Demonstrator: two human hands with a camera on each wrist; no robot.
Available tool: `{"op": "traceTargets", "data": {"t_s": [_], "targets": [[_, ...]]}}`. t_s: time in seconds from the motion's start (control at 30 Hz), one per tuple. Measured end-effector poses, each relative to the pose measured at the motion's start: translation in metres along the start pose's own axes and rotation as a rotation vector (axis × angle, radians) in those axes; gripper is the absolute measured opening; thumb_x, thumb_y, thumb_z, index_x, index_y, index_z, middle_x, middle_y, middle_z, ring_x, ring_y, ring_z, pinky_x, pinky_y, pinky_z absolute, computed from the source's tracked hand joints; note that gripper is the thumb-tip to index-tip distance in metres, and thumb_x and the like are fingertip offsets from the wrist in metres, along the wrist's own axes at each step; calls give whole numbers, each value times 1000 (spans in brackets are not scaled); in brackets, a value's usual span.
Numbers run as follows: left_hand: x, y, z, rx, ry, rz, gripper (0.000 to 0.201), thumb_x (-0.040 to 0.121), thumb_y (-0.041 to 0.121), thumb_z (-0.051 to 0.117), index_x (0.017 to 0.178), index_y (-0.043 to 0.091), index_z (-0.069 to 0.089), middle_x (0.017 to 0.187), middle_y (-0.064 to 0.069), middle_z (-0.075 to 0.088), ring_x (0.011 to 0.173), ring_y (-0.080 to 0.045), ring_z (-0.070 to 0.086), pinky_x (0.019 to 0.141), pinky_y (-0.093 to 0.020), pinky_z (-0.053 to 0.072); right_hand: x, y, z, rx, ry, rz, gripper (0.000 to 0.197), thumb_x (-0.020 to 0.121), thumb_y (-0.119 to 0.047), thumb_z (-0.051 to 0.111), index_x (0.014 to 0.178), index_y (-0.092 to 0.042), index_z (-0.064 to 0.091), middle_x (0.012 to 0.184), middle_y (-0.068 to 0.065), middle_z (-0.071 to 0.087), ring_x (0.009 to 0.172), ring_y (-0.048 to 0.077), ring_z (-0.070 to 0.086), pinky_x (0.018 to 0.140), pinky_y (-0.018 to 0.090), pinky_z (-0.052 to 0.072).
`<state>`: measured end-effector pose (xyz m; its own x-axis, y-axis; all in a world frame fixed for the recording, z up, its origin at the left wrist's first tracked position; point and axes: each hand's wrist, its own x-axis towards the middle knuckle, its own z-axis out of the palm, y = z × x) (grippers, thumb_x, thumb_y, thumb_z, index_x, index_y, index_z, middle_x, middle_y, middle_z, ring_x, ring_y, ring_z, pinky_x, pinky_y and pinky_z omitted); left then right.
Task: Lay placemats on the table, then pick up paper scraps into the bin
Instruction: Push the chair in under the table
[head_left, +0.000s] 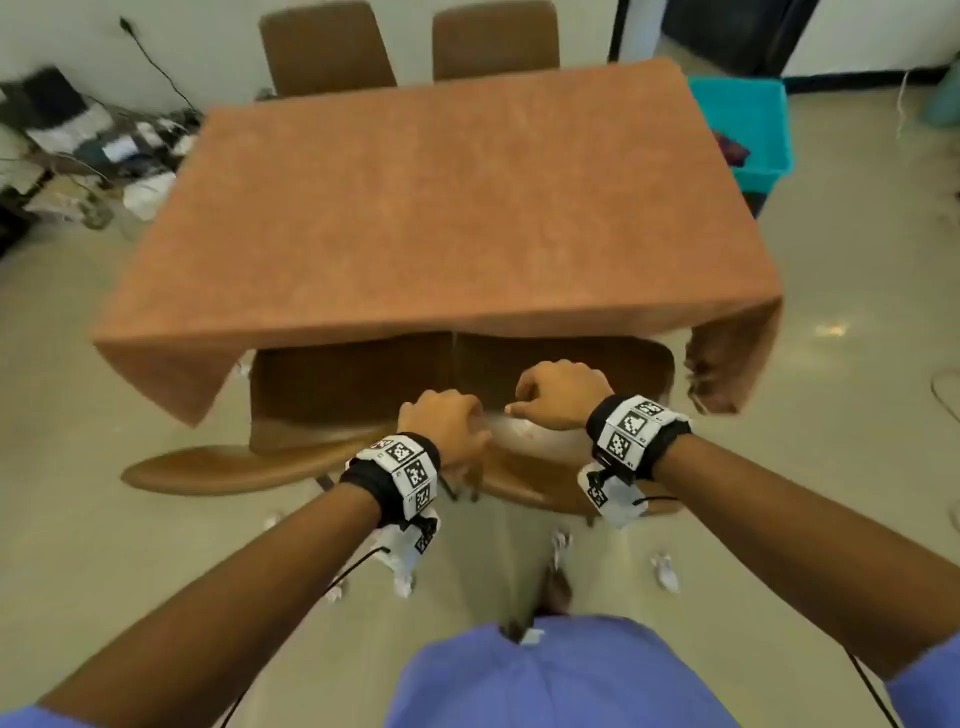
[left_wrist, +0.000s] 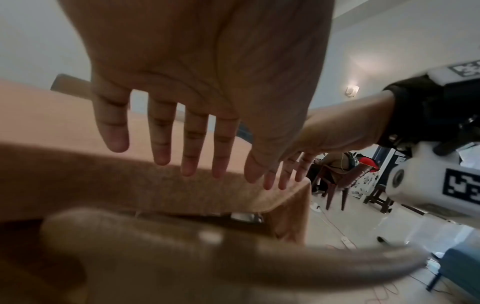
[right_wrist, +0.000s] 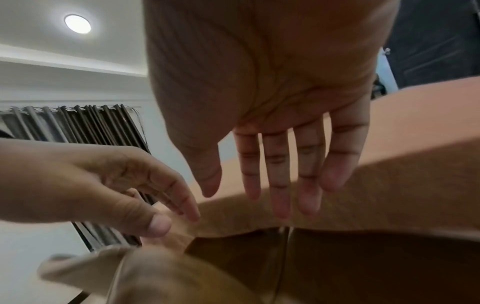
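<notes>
1. Paper scraps (head_left: 665, 571) lie on the floor behind and below both hands, near the person's feet; more scraps (head_left: 402, 584) sit under the left wrist.
2. The bin (head_left: 748, 130), teal, stands on the floor far ahead and to the right of the right hand, beside the worktop's far corner.
3. The left hand (head_left: 447, 421) hovers palm down over a chair back (head_left: 363, 384); its fingers (left_wrist: 161, 139) are straight and spread, holding nothing.
4. The right hand (head_left: 561, 392) hangs just beside it, wrist bent down; its fingers (right_wrist: 278, 174) are extended and relaxed, gripping nothing.
5. The worktop (head_left: 441, 208), under a brown cloth, lies just ahead of both hands; whether the fingertips touch the cloth edge cannot be told.
6. Both forearms reach forward, wrists carrying marker bands (head_left: 405, 467); two more chairs (head_left: 327, 47) stand beyond the worktop.
</notes>
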<state>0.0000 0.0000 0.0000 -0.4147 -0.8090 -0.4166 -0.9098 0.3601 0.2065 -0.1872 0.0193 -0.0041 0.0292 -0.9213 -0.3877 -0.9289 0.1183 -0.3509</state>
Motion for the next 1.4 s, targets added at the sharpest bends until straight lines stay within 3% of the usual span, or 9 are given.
{"op": "traceTargets", "data": {"t_s": [0.13, 0.2, 0.33, 0.47, 0.73, 0.93, 1.03, 1.13, 1.4], "targets": [[-32, 9, 61, 58, -50, 76, 35, 89, 46, 40, 116, 34, 59, 123, 5, 61, 118, -22, 51, 107, -58, 23, -57, 31, 70, 0, -67, 56, 44, 84, -68, 46, 96, -31, 67, 95, -3, 69, 92, 23, 65, 77, 35, 51], [-41, 12, 78, 31, -1, 124, 36, 92, 45, 39, 121, 33, 55, 127, 5, 59, 126, -22, 45, 111, -62, 14, -81, 47, 94, 28, 69, 15, 50, 87, -69, 37, 97, -30, 68, 88, -5, 69, 85, 21, 65, 71, 35, 49], [-45, 28, 88, 81, 1, 207, 45, 88, 56, 43, 130, 38, 47, 135, 8, 52, 131, -22, 41, 113, -62, 9, -105, 77, 111, -111, 258, -51, 61, 86, -74, 28, 115, -33, 62, 104, -8, 67, 91, 18, 59, 73, 34, 41], [-46, 64, 96, 110, 36, 234, 41, 93, 47, 44, 134, 43, 45, 140, 11, 51, 130, -20, 42, 112, -61, 16, -117, 115, 118, -241, 316, -181, 55, 91, -69, 32, 127, -34, 57, 110, -3, 67, 91, 23, 59, 72, 35, 40], [-39, 76, 76, -62, 17, 89, 37, 84, 39, 64, 121, 43, 59, 124, 10, 64, 116, -20, 57, 105, -59, 32, -93, 132, 111, -220, 337, -456, 50, 95, -57, 38, 123, -21, 60, 99, 5, 67, 80, 26, 63, 61, 33, 44], [-34, 144, 85, -252, -74, -106, 50, 75, 2, 63, 110, 37, 66, 116, 4, 64, 105, -19, 58, 96, -41, 48, -93, 177, 87, 9, -3, -551, 52, 89, -51, 53, 136, -29, 47, 122, 1, 59, 104, 24, 55, 82, 38, 46], [-23, 221, 107, -297, -44, -45, 45, 76, 0, 62, 112, 25, 67, 110, 1, 65, 100, -19, 60, 91, -36, 49, -110, 247, 64, 157, -78, -444, 41, 89, -43, 54, 127, -28, 56, 119, -1, 63, 105, 22, 59, 84, 35, 47], [-1, 297, 126, -349, -56, 59, 29, 86, 15, 62, 113, 22, 66, 106, 1, 68, 95, -16, 63, 87, -37, 53, -132, 331, 46, 216, -105, -291, 32, 91, -40, 53, 118, -26, 63, 111, 1, 68, 99, 22, 62, 83, 34, 49], [147, 473, 186, -529, -347, 145, 17, 89, 14, 60, 103, 21, 67, 98, -1, 69, 91, -18, 65, 82, -34, 54, -158, 573, 1, 254, -141, 157, 26, 92, -39, 55, 113, -28, 66, 103, -1, 71, 97, 22, 64, 82, 32, 49]]}}
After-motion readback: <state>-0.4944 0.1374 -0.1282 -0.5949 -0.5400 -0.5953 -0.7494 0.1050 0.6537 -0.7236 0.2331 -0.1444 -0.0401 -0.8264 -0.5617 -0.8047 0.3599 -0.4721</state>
